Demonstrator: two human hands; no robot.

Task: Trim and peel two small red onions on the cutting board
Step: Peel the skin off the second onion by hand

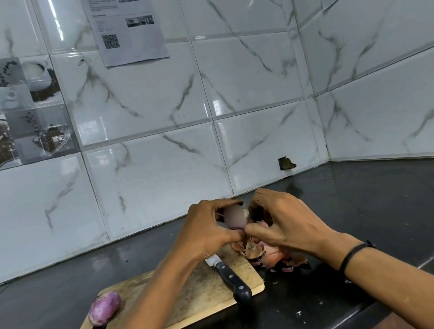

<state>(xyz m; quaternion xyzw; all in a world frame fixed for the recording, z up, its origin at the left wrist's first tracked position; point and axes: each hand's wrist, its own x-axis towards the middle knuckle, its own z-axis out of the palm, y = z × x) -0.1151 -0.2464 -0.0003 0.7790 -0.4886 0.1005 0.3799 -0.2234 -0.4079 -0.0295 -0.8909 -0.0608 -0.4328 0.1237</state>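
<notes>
The fingers of the left hand (208,229) were curled over the top of the held onion (235,217), with the thumb tucked under its lower end, so that hand was clasping it. The right hand (282,222) closed on the same onion from the right, its fingers bent in against the onion's side and its thumb tip meeting the left thumb at the lower end. Whether those fingers also nipped a strip of skin could not be told. The held onion, pale pink and partly bare, was up in the air at the centre of the frame, above the far right corner of the cutting board (201,297).

Just below the right hand lay a heap of onion skins (270,257), spilling from the board's right corner onto the dark counter (382,197). A black wristband (354,255) circled the right wrist. A knife (230,276) lay on the board, its blade partly hidden under the left wrist and its black handle reaching past the near edge. The second onion (104,308), purple, lay on its side at the board's left end, well apart from the hands.

Behind stood a marbled tile wall (155,173) with a printed sheet (126,21) stuck on at the upper centre.
</notes>
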